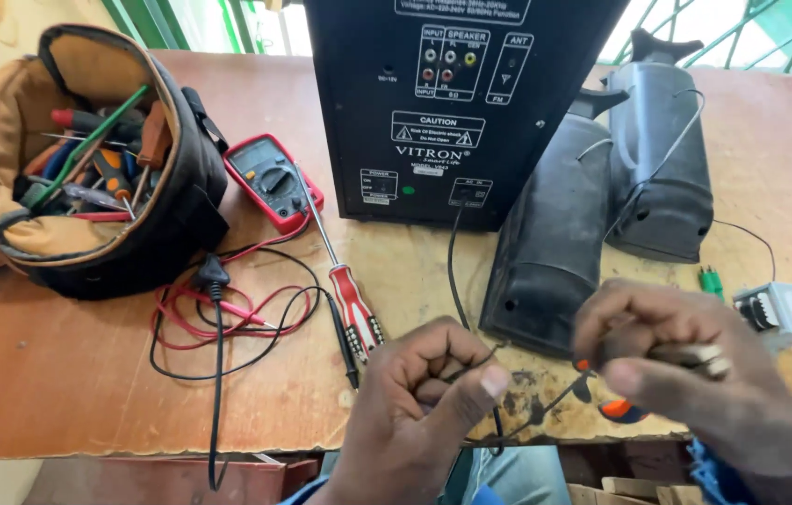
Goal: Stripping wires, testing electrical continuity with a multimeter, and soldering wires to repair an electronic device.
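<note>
Pinching a thin black wire (471,360), the left hand (419,397) is closing tight while the right hand (686,360) is gripping an orange-handled tool (622,409) just beside it.

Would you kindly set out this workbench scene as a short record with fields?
Left hand: left hand pinches a thin black wire.
Right hand: right hand grips a blurred tool with orange on it.
Bench: wooden table.
Centre: black speaker box, rear panel facing the camera.
Right: two black satellite speakers lying down.
Left: open tool bag, red multimeter, red-handled screwdriver.
</note>
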